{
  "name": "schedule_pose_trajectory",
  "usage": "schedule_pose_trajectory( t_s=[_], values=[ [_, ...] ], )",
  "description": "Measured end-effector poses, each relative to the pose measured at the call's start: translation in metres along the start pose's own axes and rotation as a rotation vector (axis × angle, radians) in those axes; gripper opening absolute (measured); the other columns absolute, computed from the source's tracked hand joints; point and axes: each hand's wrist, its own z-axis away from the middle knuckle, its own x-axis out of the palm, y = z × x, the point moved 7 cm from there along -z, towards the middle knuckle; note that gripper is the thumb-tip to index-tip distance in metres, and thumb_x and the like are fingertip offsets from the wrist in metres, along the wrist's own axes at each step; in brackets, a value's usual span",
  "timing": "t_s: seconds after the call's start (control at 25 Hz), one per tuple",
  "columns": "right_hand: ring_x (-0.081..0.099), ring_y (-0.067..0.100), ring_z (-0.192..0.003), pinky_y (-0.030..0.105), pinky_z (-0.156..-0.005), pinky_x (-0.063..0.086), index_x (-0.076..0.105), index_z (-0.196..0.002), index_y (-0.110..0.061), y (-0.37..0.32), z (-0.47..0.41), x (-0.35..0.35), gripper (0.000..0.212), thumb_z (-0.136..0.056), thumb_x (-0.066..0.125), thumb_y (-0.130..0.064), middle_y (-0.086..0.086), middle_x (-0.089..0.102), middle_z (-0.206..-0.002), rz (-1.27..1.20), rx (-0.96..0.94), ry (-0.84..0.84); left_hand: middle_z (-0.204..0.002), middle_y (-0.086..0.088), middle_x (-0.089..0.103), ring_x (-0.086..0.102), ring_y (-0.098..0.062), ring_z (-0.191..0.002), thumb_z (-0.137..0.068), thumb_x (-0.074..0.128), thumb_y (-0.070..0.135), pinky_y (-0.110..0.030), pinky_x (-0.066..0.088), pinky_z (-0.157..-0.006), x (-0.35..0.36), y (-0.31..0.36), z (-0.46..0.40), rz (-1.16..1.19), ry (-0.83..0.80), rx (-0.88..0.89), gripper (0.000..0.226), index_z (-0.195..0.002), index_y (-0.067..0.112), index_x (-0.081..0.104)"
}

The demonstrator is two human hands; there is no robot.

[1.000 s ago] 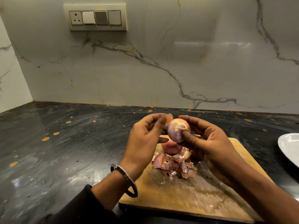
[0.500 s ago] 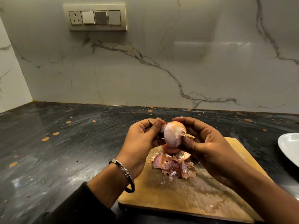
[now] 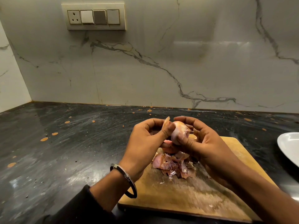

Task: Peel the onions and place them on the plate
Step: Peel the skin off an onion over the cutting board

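Note:
Both my hands hold a pale pink onion (image 3: 178, 131) above the wooden cutting board (image 3: 194, 194). My right hand (image 3: 205, 143) grips the onion from the right and below, fingers curled round it. My left hand (image 3: 145, 141) pinches a strip of dry skin (image 3: 165, 122) that stands up from the onion's left side. A second onion (image 3: 168, 149) lies on the board just below, mostly hidden by my hands. A heap of peeled skins (image 3: 174, 165) lies on the board beneath them. The white plate (image 3: 289, 146) shows at the right edge.
The board sits on a dark stone counter (image 3: 64, 151) with orange flecks, backed by a marble wall (image 3: 161, 62). A switch panel (image 3: 96, 16) is on the wall at upper left. A metal bangle (image 3: 124, 180) circles my left wrist.
My hands have turned the onion; its root end now faces right. My left hand has pulled a strip of skin up off the onion's left side.

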Motion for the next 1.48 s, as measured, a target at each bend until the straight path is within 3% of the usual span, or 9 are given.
schedule_pose_trajectory(
  t_s=[0.12,0.24,0.36,0.6,0.72,1.04,1.2,1.4,1.48],
  values=[
    [0.074,0.037,-0.094,0.04,-0.077,0.062,0.064,-0.122,-0.026,-0.004,0.001,0.004,0.046,-0.079,0.076,-0.014,0.007,0.067,-0.123,0.031,-0.043,-0.016,-0.094,-0.008,0.075,0.074,-0.02,-0.083,-0.074,0.075,0.029,-0.026,0.059,-0.064,-0.001,0.001,0.0,0.006,0.01,-0.005,0.037,-0.102,0.007,0.072],
    [0.075,0.033,-0.094,0.034,-0.075,0.062,0.064,-0.122,-0.025,-0.006,0.002,0.002,0.044,-0.081,0.074,-0.011,0.006,0.067,-0.122,0.075,-0.062,0.006,-0.09,-0.007,0.076,0.074,-0.017,-0.077,-0.081,0.071,0.014,-0.022,0.057,-0.059,-0.005,-0.001,-0.001,0.047,0.025,-0.025,0.019,-0.099,0.006,0.073],
    [0.073,0.034,-0.101,0.039,-0.08,0.061,0.066,-0.119,-0.024,-0.003,0.002,0.005,0.041,-0.081,0.072,-0.013,0.007,0.067,-0.122,0.012,-0.036,-0.006,-0.078,-0.005,0.075,0.07,-0.011,-0.065,-0.088,0.065,0.002,-0.019,0.054,-0.054,-0.009,-0.003,-0.002,0.071,0.071,-0.046,0.01,-0.092,0.006,0.073],
    [0.068,0.045,-0.107,0.046,-0.087,0.059,0.068,-0.121,-0.016,0.003,0.002,0.011,0.039,-0.086,0.06,-0.002,0.026,0.065,-0.123,-0.249,0.081,-0.085,-0.068,-0.007,0.067,0.061,-0.009,-0.053,-0.078,0.063,0.014,-0.018,0.054,-0.051,-0.002,-0.009,-0.002,0.379,0.006,-0.182,0.016,-0.089,0.004,0.068],
    [0.067,0.046,-0.108,0.048,-0.09,0.057,0.066,-0.124,-0.013,0.005,0.002,0.013,0.039,-0.088,0.055,-0.003,0.028,0.065,-0.123,-0.307,0.111,-0.076,-0.067,-0.005,0.067,0.062,-0.009,-0.054,-0.077,0.063,0.015,-0.019,0.055,-0.053,-0.001,-0.007,-0.002,0.376,-0.039,-0.168,0.017,-0.089,0.004,0.068],
    [0.067,0.042,-0.111,0.047,-0.087,0.059,0.072,-0.117,-0.015,-0.003,0.004,0.008,0.037,-0.085,0.056,-0.006,0.021,0.066,-0.126,-0.254,0.114,-0.083,-0.07,-0.003,0.066,0.059,-0.008,-0.058,-0.08,0.062,0.017,-0.019,0.053,-0.055,-0.001,-0.002,-0.002,0.328,-0.109,-0.113,0.018,-0.091,0.005,0.069],
    [0.069,0.041,-0.107,0.043,-0.086,0.06,0.068,-0.122,-0.022,-0.004,0.002,0.004,0.038,-0.087,0.061,-0.012,0.017,0.068,-0.121,-0.136,0.053,-0.075,-0.072,-0.005,0.065,0.06,-0.009,-0.061,-0.08,0.061,0.019,-0.02,0.056,-0.061,0.0,-0.004,-0.003,0.331,-0.071,-0.108,0.02,-0.094,0.007,0.068],
    [0.071,0.028,-0.107,0.036,-0.083,0.06,0.068,-0.12,-0.022,-0.006,-0.004,-0.015,0.041,-0.079,0.065,-0.016,0.011,0.071,-0.117,-0.102,-0.045,0.133,-0.069,0.0,0.054,0.049,-0.009,-0.061,-0.1,0.049,0.013,-0.02,0.045,-0.055,-0.001,-0.003,-0.003,-0.009,-0.046,-0.022,0.019,-0.093,0.008,0.066],
    [0.071,0.028,-0.105,0.037,-0.083,0.061,0.069,-0.117,-0.027,-0.008,-0.004,-0.019,0.042,-0.077,0.067,-0.018,0.005,0.072,-0.116,-0.047,-0.059,0.158,-0.068,0.012,0.058,0.052,-0.004,-0.061,-0.102,0.047,0.015,-0.016,0.043,-0.057,0.004,0.001,0.0,-0.24,-0.094,0.052,0.022,-0.094,0.012,0.067]
  ],
)
